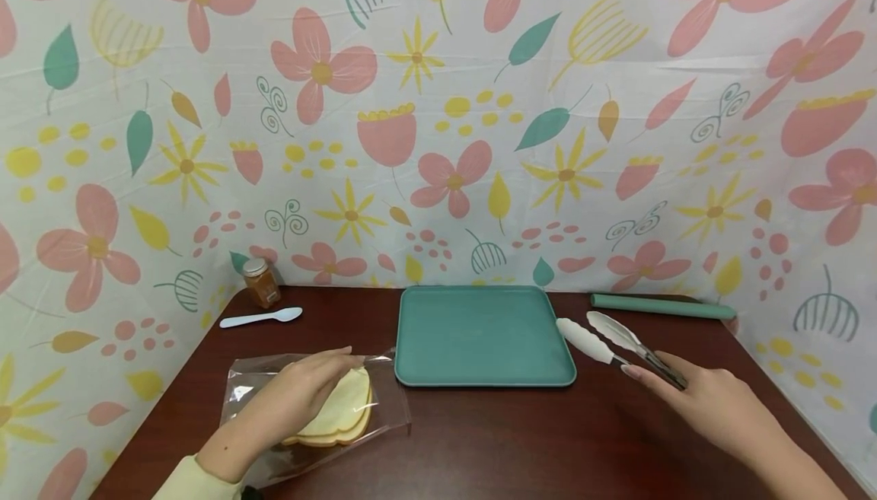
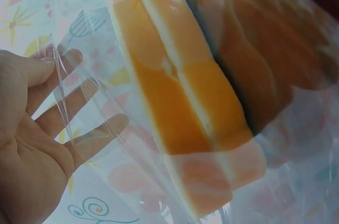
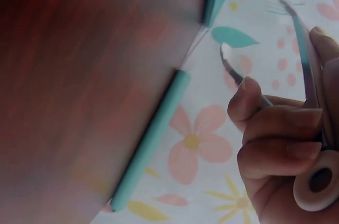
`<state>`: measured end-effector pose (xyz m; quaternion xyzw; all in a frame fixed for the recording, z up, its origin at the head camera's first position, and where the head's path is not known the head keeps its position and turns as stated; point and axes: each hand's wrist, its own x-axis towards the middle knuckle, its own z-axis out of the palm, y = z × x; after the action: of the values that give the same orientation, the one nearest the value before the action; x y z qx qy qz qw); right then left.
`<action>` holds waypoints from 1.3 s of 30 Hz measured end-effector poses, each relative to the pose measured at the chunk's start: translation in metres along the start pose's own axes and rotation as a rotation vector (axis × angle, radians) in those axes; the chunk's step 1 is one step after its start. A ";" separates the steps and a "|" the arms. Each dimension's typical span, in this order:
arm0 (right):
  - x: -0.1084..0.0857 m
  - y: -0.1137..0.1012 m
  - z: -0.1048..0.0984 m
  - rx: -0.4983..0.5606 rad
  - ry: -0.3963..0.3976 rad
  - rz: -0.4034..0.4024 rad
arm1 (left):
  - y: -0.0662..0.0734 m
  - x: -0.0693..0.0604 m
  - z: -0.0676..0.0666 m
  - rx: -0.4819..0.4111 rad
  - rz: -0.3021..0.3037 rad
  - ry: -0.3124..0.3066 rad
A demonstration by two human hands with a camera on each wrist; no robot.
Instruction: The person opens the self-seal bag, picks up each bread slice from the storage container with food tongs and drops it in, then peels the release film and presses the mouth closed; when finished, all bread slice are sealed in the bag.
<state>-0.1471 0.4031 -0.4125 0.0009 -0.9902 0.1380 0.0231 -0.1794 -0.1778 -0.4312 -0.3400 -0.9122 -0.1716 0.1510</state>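
Observation:
Near the front left, a clear plastic bag (image 1: 392, 397) lies on the table with pale bread slices (image 1: 346, 409) inside. My left hand (image 1: 294, 393) is over the bag, partly covering the bread. In the left wrist view its fingers (image 2: 98, 139) are spread and fairly straight, some seen through the film; the slices' orange-brown crusts (image 2: 159, 86) are beside them. On the right, my right hand (image 1: 712, 401) grips tongs (image 1: 644, 349) with white tips. These tips are apart, with nothing between them, close to the right edge of a green tray (image 1: 485, 340).
Behind the bag, a white spoon (image 1: 263, 317) and a small jar (image 1: 262, 284) with brown contents stand or lie at the back left. A green rod (image 1: 661, 307) lies along the back right edge. Flower-patterned cloth (image 1: 452, 104) surrounds the dark table (image 1: 493, 439).

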 end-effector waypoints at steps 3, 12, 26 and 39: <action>0.000 0.011 0.002 -0.012 0.001 0.014 | 0.000 0.000 -0.001 -0.001 0.000 -0.004; 0.000 0.030 0.004 -0.037 -0.103 0.097 | -0.001 -0.001 0.003 0.002 -0.007 0.007; -0.002 0.022 0.014 -0.100 -0.094 0.136 | -0.003 -0.003 0.003 -0.007 -0.005 -0.001; -0.004 0.024 0.026 -0.126 -0.191 0.157 | -0.001 -0.001 0.000 -0.028 -0.061 -0.053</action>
<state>-0.1447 0.4191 -0.4444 -0.0650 -0.9916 0.0764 -0.0821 -0.1791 -0.1790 -0.4318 -0.3185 -0.9233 -0.1799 0.1168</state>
